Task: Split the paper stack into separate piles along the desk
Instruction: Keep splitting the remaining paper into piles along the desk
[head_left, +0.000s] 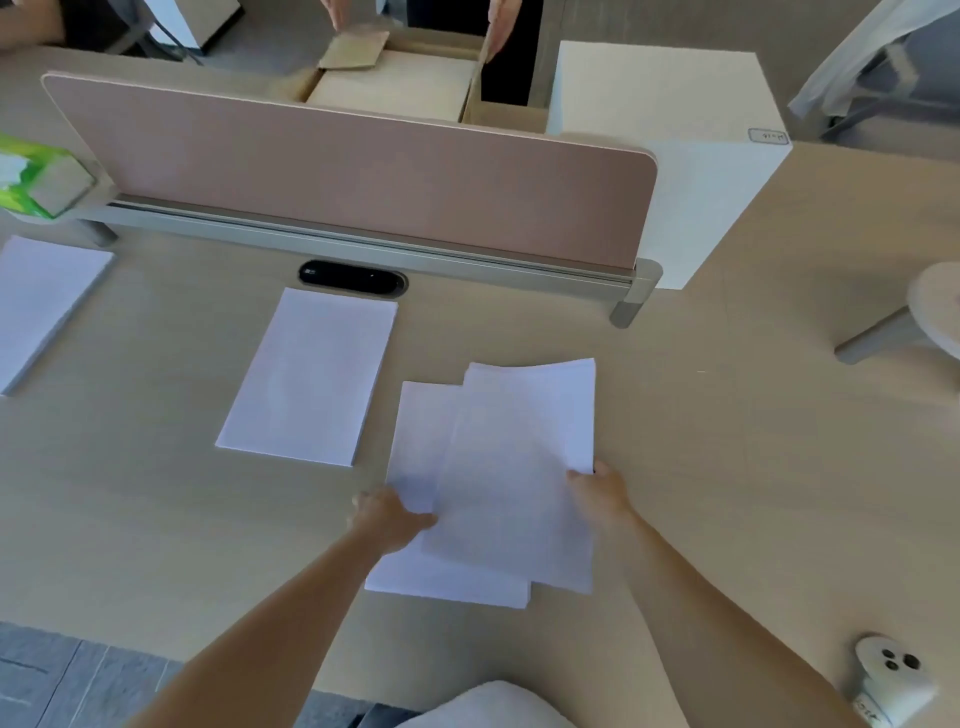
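Note:
A batch of white sheets (519, 467) is held just above the desk (727, 467), lying askew over a lower stack of paper (415, 441). My right hand (597, 491) grips the batch's right edge. My left hand (389, 519) pinches its left edge, resting on the lower stack. A separate neat pile (311, 374) lies left of them in the middle of the desk. Another pile (41, 306) sits at the far left, partly cut off by the frame.
A pink divider screen (353, 176) runs along the desk's far side, with a black cable port (353, 278) before it. A green tissue box (36, 176) stands far left, a white cabinet (675, 130) back right, a small white device (888, 675) front right. Another person's hands (498, 26) handle a cardboard box beyond the screen.

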